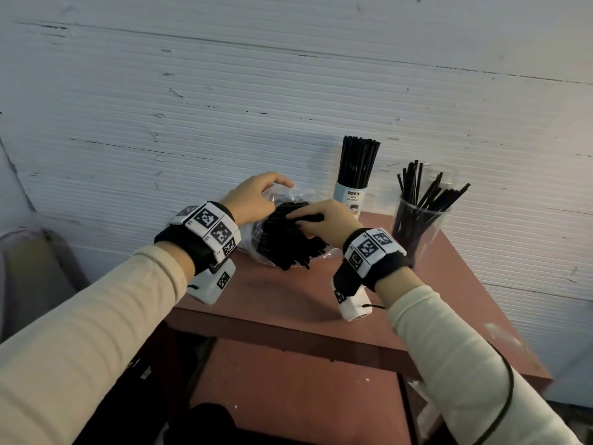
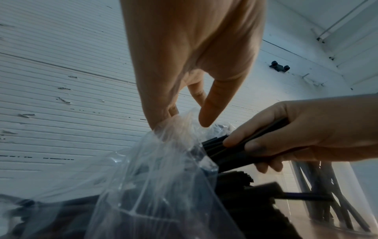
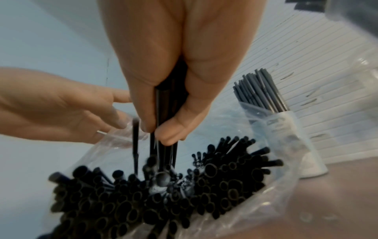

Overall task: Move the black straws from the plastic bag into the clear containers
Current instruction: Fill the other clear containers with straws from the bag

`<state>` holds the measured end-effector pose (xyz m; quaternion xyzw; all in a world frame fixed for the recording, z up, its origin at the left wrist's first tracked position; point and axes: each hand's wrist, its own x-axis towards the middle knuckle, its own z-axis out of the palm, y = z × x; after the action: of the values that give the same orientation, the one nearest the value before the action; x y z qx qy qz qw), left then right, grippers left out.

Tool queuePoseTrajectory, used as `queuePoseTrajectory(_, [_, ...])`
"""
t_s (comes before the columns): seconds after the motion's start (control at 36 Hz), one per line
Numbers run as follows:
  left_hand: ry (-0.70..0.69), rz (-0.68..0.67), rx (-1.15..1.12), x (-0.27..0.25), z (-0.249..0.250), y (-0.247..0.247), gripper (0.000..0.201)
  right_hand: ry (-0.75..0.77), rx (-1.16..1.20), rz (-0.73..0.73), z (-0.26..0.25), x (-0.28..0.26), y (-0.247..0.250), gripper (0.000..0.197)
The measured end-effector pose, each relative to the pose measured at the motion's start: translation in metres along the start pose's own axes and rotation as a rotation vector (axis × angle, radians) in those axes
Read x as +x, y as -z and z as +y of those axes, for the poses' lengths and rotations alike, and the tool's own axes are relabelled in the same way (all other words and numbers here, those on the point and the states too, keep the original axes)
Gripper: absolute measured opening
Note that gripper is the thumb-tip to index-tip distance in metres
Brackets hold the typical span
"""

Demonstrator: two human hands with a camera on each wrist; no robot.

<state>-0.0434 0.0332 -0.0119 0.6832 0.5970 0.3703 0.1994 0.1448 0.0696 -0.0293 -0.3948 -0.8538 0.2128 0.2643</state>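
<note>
A clear plastic bag (image 1: 282, 200) full of black straws (image 1: 285, 242) lies on the red-brown table (image 1: 288, 290), its mouth facing me. My left hand (image 1: 253, 200) pinches the bag's (image 2: 163, 161) upper edge and holds the mouth wide. My right hand (image 1: 324, 221) grips a small bunch of straws (image 3: 165, 113) at the mouth, their far ends still among the straws in the bag (image 3: 163, 194). Behind stand two clear containers: a labelled one (image 1: 349, 195) packed with upright straws and a plain one (image 1: 417, 229) with straws leaning loosely.
A white corrugated wall (image 1: 288, 91) runs close behind the table. The table's front edge (image 1: 288, 338) is near me, with a lower shelf (image 1: 295, 390) below it. A grey chair back (image 1: 32, 277) stands at the left.
</note>
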Motion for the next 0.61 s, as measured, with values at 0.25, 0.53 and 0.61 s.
queuePoseTrajectory(0.25, [0.017,0.0,0.076,0.004,-0.001,-0.007,0.055,-0.028,0.062,0.003,0.013,-0.013,0.009,0.023])
queuePoseTrajectory(0.53, [-0.2,0.187,0.321,-0.004,0.012,-0.024,0.064,-0.035,0.092,0.025,0.026,-0.034,0.031,0.022])
queuePoseTrajectory(0.61, [-0.378,0.073,0.446,-0.007,0.025,-0.033,0.07,-0.03,0.118,0.016,0.028,-0.046,0.041,0.023])
